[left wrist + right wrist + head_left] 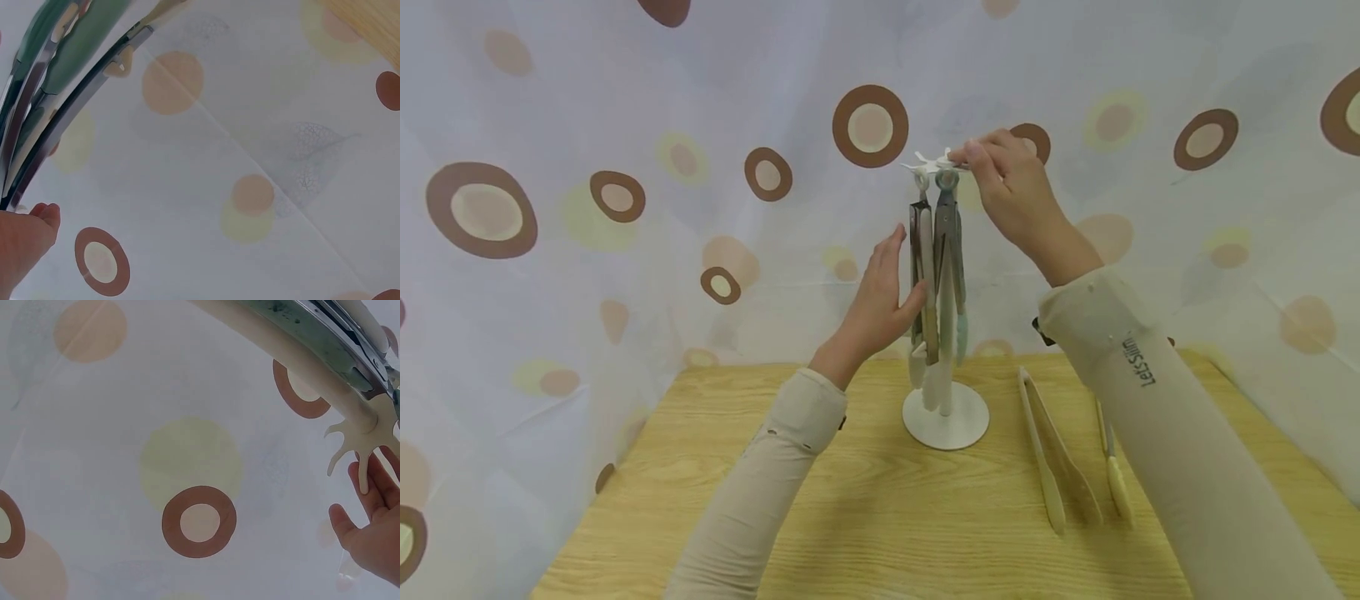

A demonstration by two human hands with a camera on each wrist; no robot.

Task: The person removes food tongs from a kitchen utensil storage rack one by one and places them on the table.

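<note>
Our left hand point(878, 302): fingers straight, thumb spread, beside hanging tongs point(928, 275); contact we cannot tell. Our right hand point(1011, 179): fingers extended at stand's hooked top, thumb apart. Tongs hang from white stand point(947, 375), upright on desk point(842, 517); beige tongs point(1042, 467) lie to its right.

My right sleeve point(1172, 417) hides the upper part of the outer tongs point(1120, 492), right side of the worktop point(850, 542). Worktop's near edge and both near corners fall outside the head view. Stand's pole point(294, 364): partly behind the hanging tongs point(951, 225), which run off the top in both wrist views. My left hand point(880, 292) and right hand point(1011, 179) are each cut off in their own wrist view. Dark item point(1042, 332) under right cuff: mostly covered, too small to identify.
</note>
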